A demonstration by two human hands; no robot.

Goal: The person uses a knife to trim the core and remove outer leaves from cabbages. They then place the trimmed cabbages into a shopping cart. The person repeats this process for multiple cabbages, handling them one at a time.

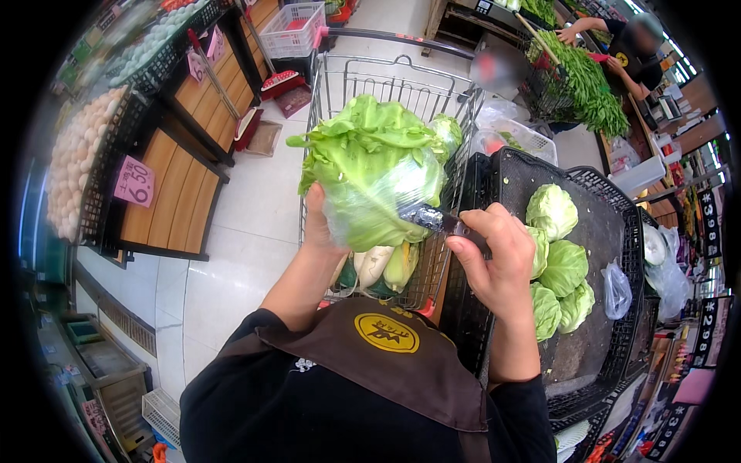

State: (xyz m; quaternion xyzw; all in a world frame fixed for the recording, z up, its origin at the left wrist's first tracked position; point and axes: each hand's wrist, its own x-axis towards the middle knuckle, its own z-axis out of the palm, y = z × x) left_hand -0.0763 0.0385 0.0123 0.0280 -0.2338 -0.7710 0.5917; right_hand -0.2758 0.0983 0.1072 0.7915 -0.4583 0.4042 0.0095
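Observation:
My left hand (319,224) grips a large leafy green cabbage (365,156) from below and from its left side. Clear plastic film (414,176) clings to part of the cabbage. In my right hand (502,257) is a knife (431,219) with a dark handle, its blade lying against the lower right of the cabbage. The cabbage is held over a wire shopping cart (333,75). Below it in the cart are white radishes (373,267) and an ear of corn in its husk (402,269). Another green head (447,133) shows behind the held cabbage.
To the right, a black plastic crate (622,341) holds several round cabbages (564,269) and a crumpled plastic bag (617,291). Egg trays (81,156) on a wooden stand are at left, near brooms and dustpans (263,139). A co-worker (637,52) handles leafy greens (584,87) at upper right.

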